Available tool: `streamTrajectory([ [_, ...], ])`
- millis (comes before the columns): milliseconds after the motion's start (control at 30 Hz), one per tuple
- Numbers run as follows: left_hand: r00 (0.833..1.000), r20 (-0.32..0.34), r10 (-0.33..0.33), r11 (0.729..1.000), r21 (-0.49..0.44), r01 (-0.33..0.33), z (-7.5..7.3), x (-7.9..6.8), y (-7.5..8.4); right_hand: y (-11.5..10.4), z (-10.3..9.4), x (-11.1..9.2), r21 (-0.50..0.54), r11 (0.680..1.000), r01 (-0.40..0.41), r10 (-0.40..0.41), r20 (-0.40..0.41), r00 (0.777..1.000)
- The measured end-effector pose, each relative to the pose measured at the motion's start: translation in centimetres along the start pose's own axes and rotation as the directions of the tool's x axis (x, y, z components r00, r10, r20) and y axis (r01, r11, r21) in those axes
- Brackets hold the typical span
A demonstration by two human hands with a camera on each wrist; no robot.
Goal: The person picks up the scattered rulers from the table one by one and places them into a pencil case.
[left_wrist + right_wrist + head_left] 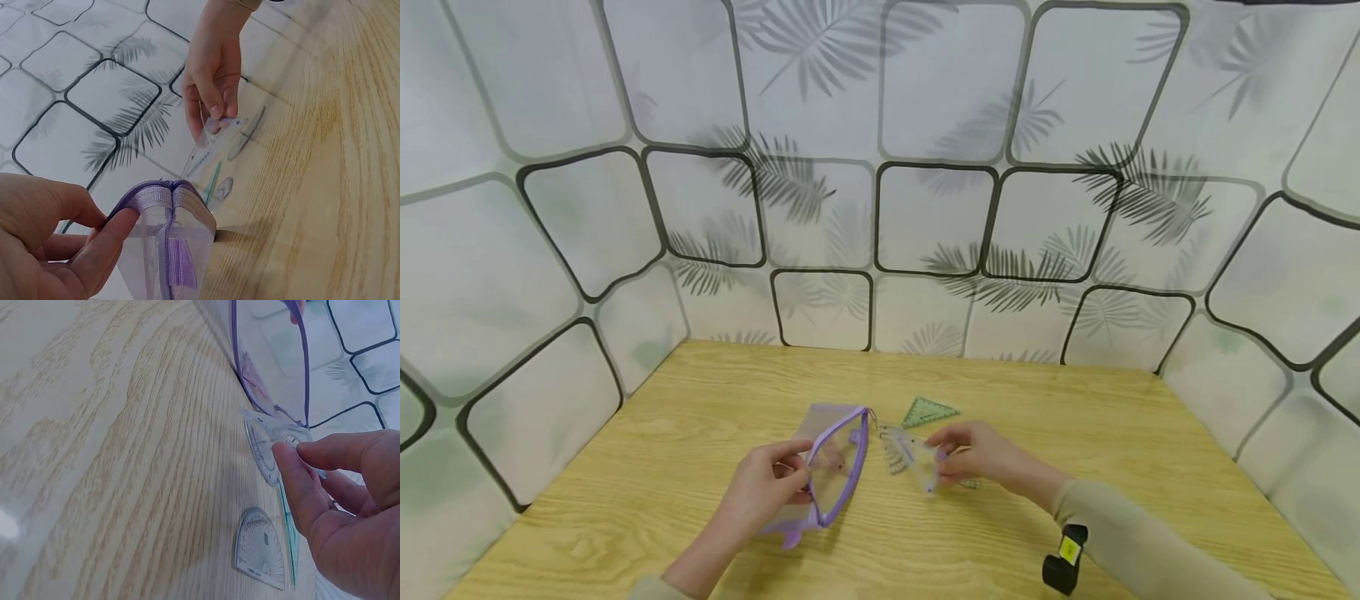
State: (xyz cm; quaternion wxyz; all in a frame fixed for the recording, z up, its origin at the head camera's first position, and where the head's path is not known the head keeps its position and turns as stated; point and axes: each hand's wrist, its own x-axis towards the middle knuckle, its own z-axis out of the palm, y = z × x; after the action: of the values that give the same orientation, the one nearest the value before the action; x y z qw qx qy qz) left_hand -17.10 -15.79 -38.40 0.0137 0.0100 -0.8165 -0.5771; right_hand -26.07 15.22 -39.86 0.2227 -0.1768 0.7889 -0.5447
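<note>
Clear triangular ruler (919, 465): thin transparent plastic with printed markings, raised above the table (625, 450) beside the pouch's mouth. Right hand (967, 454) pinches it between thumb and fingers. Pouch (178, 219): translucent mesh-like walls, purple zip edging and a purple tab; it rests on the table with its mouth spread. Left hand (771, 479) clamps its zipped edge between thumb and fingers. A pinkish patch shows in the pouch; its nature cannot be told. Lying nearby are a green translucent set square (927, 412), triangular and flat, and a clear half-round protractor (259, 550) with fine radiating lines. Table: pale yellow, wood-grained. Wall covering (820, 208): white, printed with rounded squares and fern-like leaves.
</note>
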Motion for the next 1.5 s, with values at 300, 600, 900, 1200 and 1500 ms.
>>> streamTrajectory([
  [300,1.0,0.004,0.01,1.0,0.006,-0.01,0.0,0.0,0.0,-0.3,1.1,0.9,0.014,1.0,-0.014,0.014,0.02,1.0],
  [600,1.0,0.014,0.012,1.0,0.009,-0.012,-0.1,-0.1,0.1,-0.8,2.1,2.0,0.03,0.999,-0.04,0.039,0.024,0.999],
  [900,1.0,0.009,0.008,1.0,0.006,-0.008,-0.1,-0.1,0.2,-1.3,3.0,3.1,0.039,0.996,-0.085,0.085,-0.002,0.996],
  [1200,1.0,0.022,0.017,1.0,0.01,-0.017,-0.3,-0.2,0.3,-1.6,3.6,3.7,0.068,0.994,-0.089,0.089,0.001,0.996],
  [1500,0.999,0.033,0.022,1.0,-0.002,-0.022,-0.3,-0.3,0.4,-1.8,4.2,4.4,0.092,0.992,-0.087,0.085,0.022,0.996],
])
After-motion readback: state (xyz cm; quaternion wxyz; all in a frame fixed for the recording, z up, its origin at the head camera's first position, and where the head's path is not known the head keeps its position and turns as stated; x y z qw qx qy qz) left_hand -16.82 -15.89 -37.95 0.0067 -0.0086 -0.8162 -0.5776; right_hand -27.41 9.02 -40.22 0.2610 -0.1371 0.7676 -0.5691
